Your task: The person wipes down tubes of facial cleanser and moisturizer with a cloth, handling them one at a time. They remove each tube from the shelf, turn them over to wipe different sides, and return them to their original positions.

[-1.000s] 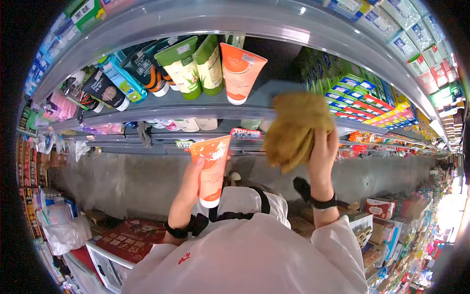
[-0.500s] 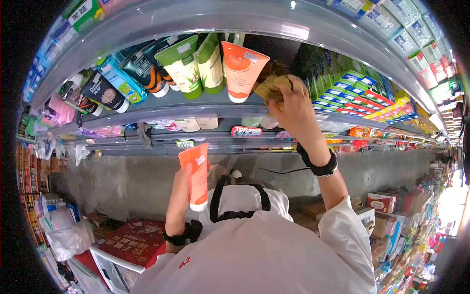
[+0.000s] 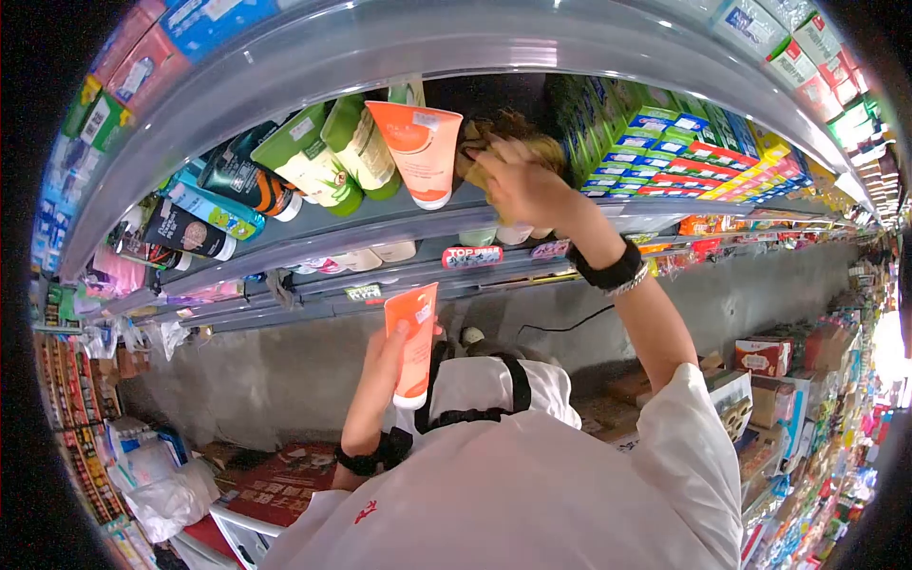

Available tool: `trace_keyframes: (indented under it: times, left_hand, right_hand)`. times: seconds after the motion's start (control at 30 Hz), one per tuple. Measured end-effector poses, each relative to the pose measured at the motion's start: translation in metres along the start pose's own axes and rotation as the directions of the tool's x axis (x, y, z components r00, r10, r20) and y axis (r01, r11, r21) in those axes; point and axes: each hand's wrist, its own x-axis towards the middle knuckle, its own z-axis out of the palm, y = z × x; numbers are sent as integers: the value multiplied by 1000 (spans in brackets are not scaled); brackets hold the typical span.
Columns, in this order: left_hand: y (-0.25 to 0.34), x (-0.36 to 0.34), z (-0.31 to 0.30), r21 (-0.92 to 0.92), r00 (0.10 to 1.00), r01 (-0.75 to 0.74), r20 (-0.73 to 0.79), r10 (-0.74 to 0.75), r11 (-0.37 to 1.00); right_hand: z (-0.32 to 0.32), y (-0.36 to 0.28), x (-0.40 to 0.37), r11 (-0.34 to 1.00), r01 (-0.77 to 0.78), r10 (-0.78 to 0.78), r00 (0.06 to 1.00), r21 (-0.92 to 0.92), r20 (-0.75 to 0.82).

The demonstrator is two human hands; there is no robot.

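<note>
My left hand (image 3: 385, 366) is closed round an orange tube (image 3: 413, 347) with a white cap, held below the shelf edge. My right hand (image 3: 522, 190) reaches onto the shelf, its fingers pressed on a crumpled yellow-brown cloth (image 3: 543, 155). That cloth lies between a second orange tube (image 3: 418, 157), standing cap-down on the shelf, and stacked green and blue boxes (image 3: 651, 142). Left of the standing tube are two green tubes (image 3: 366, 152), leaning over.
Dark and blue tubes (image 3: 214, 211) fill the shelf's left part. The grey shelf edge (image 3: 332, 235) runs across, with more goods beneath. Cartons (image 3: 763, 356) stand on the floor at right; a red box (image 3: 285, 484) and plastic bags (image 3: 171, 499) are at lower left.
The view has shifted, so the shelf goods appear further left. My right hand has moved with the cloth and lies flatter over it. My left hand still holds its tube.
</note>
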Motion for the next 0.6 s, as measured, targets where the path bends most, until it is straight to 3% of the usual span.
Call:
trace_keyframes:
  times: [0.07, 0.13, 0.17, 0.2, 0.23, 0.27, 0.3, 0.33, 0.37, 0.53, 0.6]
  left_hand:
    - [-1, 0, -2, 67, 999, 34, 9, -35, 997]
    - [3, 1, 1, 79, 999, 39, -5, -39, 996]
    - [3, 1, 2, 83, 999, 42, -5, -41, 996]
    - [4, 2, 3, 62, 998, 58, -8, -57, 996]
    - [4, 1, 3, 43, 997, 74, -17, -73, 996]
    - [6, 1, 3, 51, 997, 75, -26, -73, 996]
    - [7, 1, 4, 47, 997, 71, -31, -69, 996]
    - [8, 0, 5, 41, 997, 65, -36, -64, 997]
    - [7, 0, 4, 36, 997, 78, -30, -77, 996]
    - [1, -5, 5, 121, 996, 87, -28, -84, 989]
    - [-7, -9, 6, 59, 997, 80, -24, -79, 995]
  right_hand:
    - [4, 10, 6, 999, -1, -1, 999, 52, 36]
    - [4, 12, 20, 991, -77, 99, 974, -113, 204]
    - [2, 13, 32, 991, -80, 101, 974, -110, 202]
    - [-9, 8, 49, 961, 38, 128, 816, -273, 564]
    - [-13, 7, 61, 907, 212, 206, 530, -363, 823]
    - [-6, 12, 62, 910, 212, 196, 536, -355, 821]
    - [0, 15, 62, 940, 29, 198, 766, -340, 612]
    - [5, 18, 63, 954, -142, 230, 912, -263, 341]
    - [12, 21, 69, 873, -206, 381, 854, -442, 354]
    - [33, 46, 99, 856, -251, 443, 807, -452, 392]
    - [39, 47, 107, 797, -489, 585, 771, -355, 253]
